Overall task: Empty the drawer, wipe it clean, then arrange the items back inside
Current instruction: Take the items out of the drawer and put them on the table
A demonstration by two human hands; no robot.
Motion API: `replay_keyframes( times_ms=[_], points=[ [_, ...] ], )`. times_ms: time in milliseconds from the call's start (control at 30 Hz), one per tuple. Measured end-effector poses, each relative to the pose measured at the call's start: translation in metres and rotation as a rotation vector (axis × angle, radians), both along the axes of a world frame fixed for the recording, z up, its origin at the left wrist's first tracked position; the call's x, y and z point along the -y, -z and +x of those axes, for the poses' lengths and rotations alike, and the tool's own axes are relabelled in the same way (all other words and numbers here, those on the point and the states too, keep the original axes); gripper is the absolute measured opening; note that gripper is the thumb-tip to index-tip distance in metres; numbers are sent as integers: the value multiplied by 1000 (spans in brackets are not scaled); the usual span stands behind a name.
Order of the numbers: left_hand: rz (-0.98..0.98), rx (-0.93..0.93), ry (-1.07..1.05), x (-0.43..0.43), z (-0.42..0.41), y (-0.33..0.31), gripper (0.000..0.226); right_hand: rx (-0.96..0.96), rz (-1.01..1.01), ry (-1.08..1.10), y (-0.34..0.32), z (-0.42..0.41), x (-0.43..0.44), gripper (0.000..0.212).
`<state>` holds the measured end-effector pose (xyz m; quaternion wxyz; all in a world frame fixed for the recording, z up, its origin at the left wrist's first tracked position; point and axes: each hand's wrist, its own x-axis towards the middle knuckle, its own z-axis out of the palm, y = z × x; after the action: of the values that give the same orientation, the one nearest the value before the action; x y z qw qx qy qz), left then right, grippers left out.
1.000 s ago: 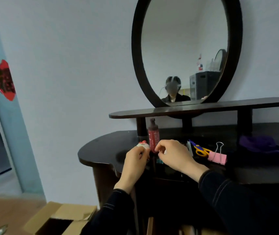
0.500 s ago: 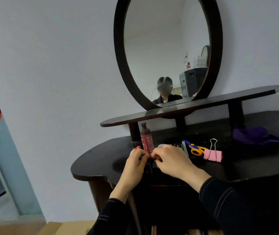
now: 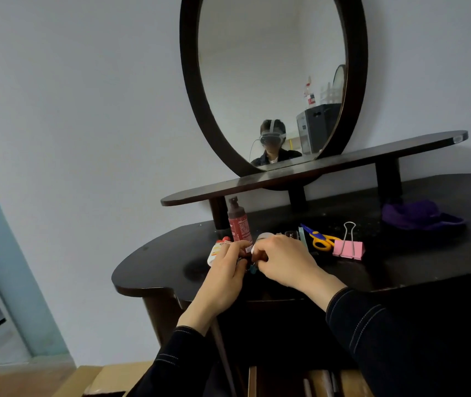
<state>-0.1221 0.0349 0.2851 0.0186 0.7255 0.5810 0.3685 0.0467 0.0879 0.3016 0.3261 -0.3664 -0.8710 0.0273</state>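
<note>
One small teal item (image 3: 253, 268): just in front of the red bottle (image 3: 238, 224), caught between the fingertips of both hands; too small to tell what it is.
Left hand (image 3: 225, 277): in front of the bottle and a little to its left, fingers curled together, their tips pinching at the teal item.
Right hand (image 3: 283, 265): in front and right of the bottle, fingers bent inward and pinching the same item; the two hands' fingertips nearly touch.
Red bottle: upright on the dressing table (image 3: 171, 265), dark cap on top.
White pouch (image 3: 216, 250): just left of the bottle, red cap, partly behind the left hand.
Scissors (image 3: 318, 239): right of the bottle, yellow handles, blue blades, lying flat.
Pink binder clip (image 3: 348, 249): further right of the bottle, just beside the scissors, wire handle up.
Purple cloth (image 3: 417, 214): well to the right of the bottle, bunched.
Shelf (image 3: 314, 173): above the bottle, on dark posts.
Mirror (image 3: 191, 81): above the bottle, oval, dark frame.
Drawer: cannot be made out in the dark below the table front.
Cardboard box (image 3: 105, 376): far below and left of the bottle, on the floor.
</note>
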Motion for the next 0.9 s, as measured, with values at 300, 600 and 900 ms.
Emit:
replay_keyframes(
  times_ms=[300, 600, 900],
  points=[
    [-109, 175, 81, 13, 1, -7, 65, 3, 15, -16, 1, 2, -1, 11],
    [1, 340, 76, 37, -1, -4, 69, -22, 51, -33, 2, 2, -1, 11],
    [-30, 307, 15, 47, -7, -1, 69, 84, 223, 7, 4, -3, 4, 31]
  ],
)
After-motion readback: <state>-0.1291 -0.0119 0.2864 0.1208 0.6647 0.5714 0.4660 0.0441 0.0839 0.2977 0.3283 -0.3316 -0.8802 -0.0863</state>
